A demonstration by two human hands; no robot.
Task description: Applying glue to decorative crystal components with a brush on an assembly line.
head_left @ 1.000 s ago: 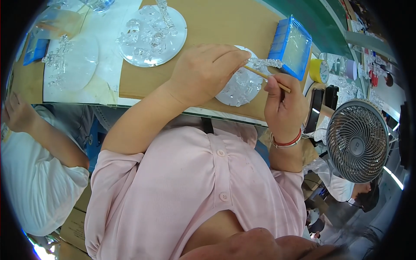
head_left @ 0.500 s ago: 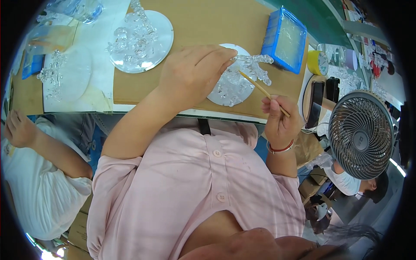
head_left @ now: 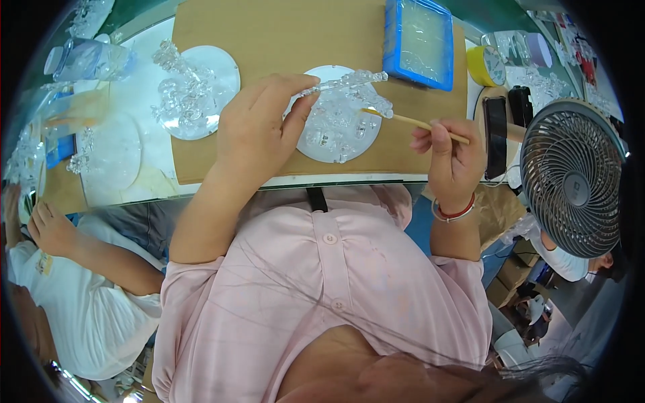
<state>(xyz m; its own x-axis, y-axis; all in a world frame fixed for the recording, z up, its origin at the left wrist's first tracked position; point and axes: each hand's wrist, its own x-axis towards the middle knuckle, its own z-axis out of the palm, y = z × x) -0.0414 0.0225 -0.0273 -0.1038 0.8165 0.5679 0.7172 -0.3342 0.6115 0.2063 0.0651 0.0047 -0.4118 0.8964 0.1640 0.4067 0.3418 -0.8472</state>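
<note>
My left hand (head_left: 262, 124) pinches one end of a clear, knobbly branch-shaped plastic piece (head_left: 353, 80) between thumb and fingers. The piece is held over a round white plate (head_left: 330, 70) bearing several clear plastic parts (head_left: 329, 138). In my right hand (head_left: 453, 158) is a thin wooden stick (head_left: 413, 121), gripped near its back end between thumb and fingers. Its darker yellowish tip points left, close to a lower branch of the clear piece; whether it touches cannot be made out.
Beyond the plate stands a blue tray (head_left: 391, 47) with clear contents. Left is another white disc (head_left: 228, 74) with clear parts. A yellow tape roll (head_left: 485, 66), a phone (head_left: 496, 138) and a fan (head_left: 571, 181) are to the right. A co-worker's hand (head_left: 50, 228) rests at the far left.
The stick now lies more level, its tip by the clear piece's lower branch. My left fingers have spread more visibly around the piece's end. The whole view has shifted slightly.
</note>
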